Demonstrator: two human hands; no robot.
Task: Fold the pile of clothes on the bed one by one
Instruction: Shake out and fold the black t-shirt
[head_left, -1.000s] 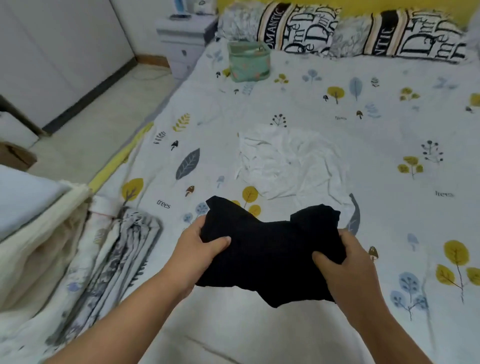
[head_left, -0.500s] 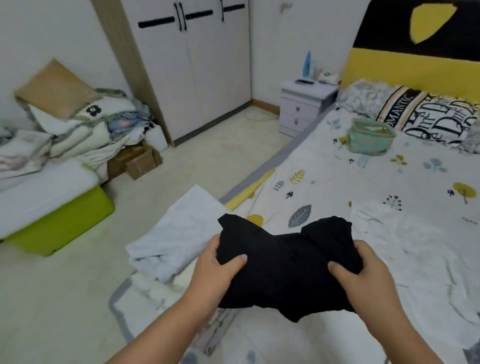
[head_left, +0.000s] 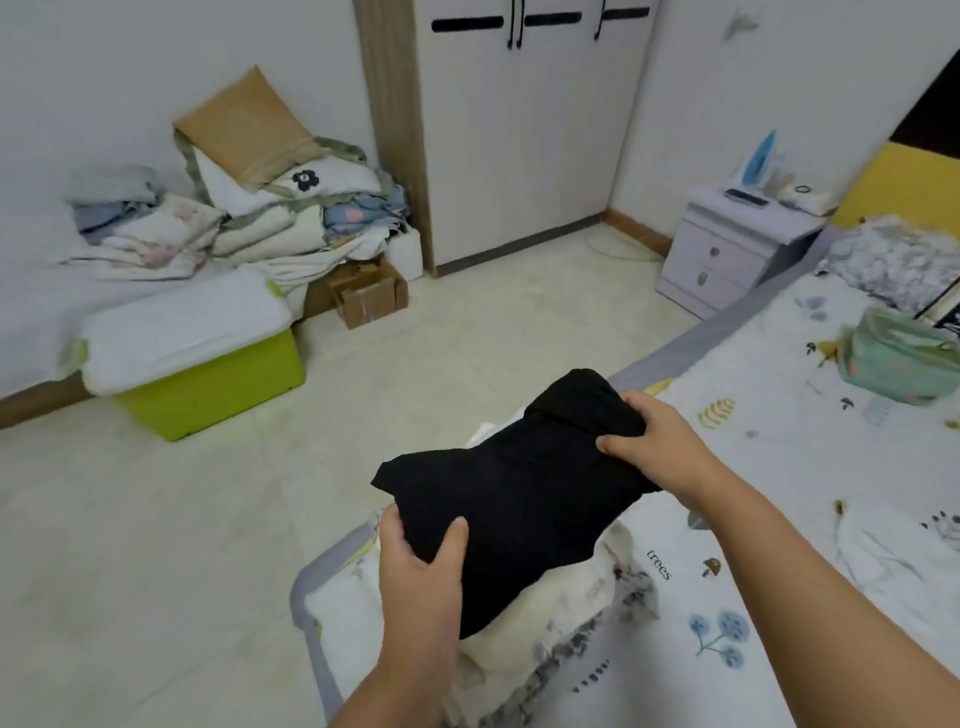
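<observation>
From the head camera, the only view there is, a compact bundle of soft black knitted fabric, the folded black garment (head_left: 524, 488), is held in the air between both hands above the near left corner of the bed (head_left: 810, 499), which is covered by a white sheet printed with leaves, trees and mushrooms. The left hand (head_left: 421, 566) grips the lower left end of the bundle, thumb on top and fingers curled underneath; the right hand (head_left: 644, 441) grips the upper right end in the same way, fingers wrapped over the edge. Directly below the garment lies a low stack of folded pale cloth, cream and grey-patterned (head_left: 571, 623), resting on the bed corner; the garment seems to hang just above it, though whether its underside already touches cannot be told. Judging by the tidy, doubled-over shape, the folding of this piece looks finished and the step in hand is setting it down on the stack. The next move calls for lowering it flat, keeping both ends level so the folds do not slip open, then loosening both grips together. A rumpled white garment (head_left: 883, 561) at the right edge of the bed looks like the next piece to fold.
</observation>
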